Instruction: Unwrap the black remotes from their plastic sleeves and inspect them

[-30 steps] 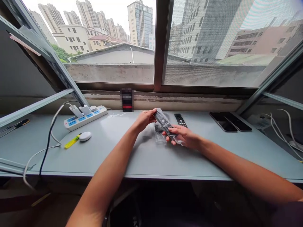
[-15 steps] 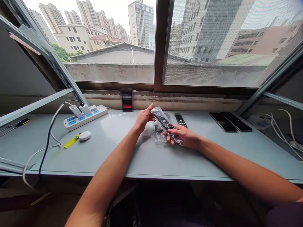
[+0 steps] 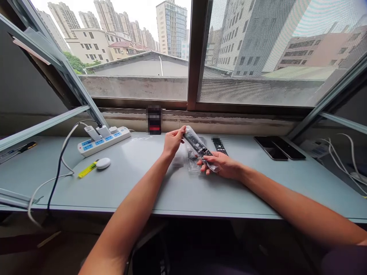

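A black remote control (image 3: 197,145) in a clear plastic bag (image 3: 189,132) is held tilted above the desk. My right hand (image 3: 223,164) grips its near end, thumb on top and fingers beneath. At the far end, my left hand (image 3: 173,142) pinches the bag between thumb and fingers. Beneath the held remote lies more clear plastic packaging (image 3: 192,168) on the desk, partly hidden. Just beyond my right hand rests a second black remote control (image 3: 219,146), unwrapped, its near end covered by that hand.
On the left are a white power strip (image 3: 103,141) with plugs and cables, a yellow cutter (image 3: 87,170) and a white round object (image 3: 103,163). A dark box (image 3: 154,120) stands at the window sill. Two black phones (image 3: 271,148) lie on the right, near white cables (image 3: 341,162).
My left fingers have closed on the far end of the bag, where they were looser and beside it before. The remote has shifted slightly; my right hand keeps its grip.
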The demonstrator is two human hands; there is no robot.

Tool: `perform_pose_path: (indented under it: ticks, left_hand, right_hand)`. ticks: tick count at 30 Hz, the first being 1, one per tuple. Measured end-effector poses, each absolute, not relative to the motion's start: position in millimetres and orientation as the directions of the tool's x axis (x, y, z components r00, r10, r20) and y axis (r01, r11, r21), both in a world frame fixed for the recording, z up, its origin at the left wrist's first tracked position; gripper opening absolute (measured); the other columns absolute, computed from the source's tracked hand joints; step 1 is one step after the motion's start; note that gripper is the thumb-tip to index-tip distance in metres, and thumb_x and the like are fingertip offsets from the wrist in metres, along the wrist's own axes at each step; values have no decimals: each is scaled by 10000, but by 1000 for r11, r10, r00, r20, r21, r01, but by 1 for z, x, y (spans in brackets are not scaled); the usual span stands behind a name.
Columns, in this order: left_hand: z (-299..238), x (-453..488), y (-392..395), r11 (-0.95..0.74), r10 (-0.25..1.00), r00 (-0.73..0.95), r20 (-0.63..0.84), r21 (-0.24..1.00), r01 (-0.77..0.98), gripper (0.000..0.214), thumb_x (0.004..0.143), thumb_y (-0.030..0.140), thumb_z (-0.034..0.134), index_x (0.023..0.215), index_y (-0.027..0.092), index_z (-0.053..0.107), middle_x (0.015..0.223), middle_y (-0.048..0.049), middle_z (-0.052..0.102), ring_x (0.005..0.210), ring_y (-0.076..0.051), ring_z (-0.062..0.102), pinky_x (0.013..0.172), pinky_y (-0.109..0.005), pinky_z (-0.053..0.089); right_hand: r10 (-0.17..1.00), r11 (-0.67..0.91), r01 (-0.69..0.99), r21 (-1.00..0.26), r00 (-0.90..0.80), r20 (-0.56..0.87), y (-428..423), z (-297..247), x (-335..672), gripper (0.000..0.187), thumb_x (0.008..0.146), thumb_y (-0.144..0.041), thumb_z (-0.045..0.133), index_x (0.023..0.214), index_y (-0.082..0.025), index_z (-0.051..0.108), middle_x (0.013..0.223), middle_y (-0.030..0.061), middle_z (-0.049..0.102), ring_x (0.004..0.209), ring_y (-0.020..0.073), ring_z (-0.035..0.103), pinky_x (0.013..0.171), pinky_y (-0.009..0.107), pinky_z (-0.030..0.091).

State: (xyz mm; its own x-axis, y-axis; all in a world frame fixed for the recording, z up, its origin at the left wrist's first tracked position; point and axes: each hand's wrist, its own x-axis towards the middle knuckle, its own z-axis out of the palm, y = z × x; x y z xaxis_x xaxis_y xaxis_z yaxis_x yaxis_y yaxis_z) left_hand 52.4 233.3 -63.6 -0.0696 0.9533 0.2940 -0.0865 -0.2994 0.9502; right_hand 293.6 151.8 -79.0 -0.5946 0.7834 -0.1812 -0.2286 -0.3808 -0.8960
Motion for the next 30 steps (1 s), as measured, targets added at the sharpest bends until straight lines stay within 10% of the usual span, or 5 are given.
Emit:
perform_pose_path:
  ticks: [21,30]
  left_hand:
    - [-67,48,238,-226,974,24,225,972,60,719,877,829,713,544,202,599,517,-59,589,458,-115,434,479,-274,311]
    - [-61,53,228,-414,901,-123,417,909,47,681,885,788,773,559,205,638,530,-19,561,499,-122,454,517,-287,300]
  right_hand:
    - [752,-369,-205,-906,-639,-161,149,-75,296,319,893,-336,972,1078,-139,804,1104,130,839,867,201,820,720,284,678]
    - [728,-397,-214,-892,-666,-164,151,-77,297,271,936,-321,935,1071,-119,816,1056,139,841,834,191,814,754,286,690]
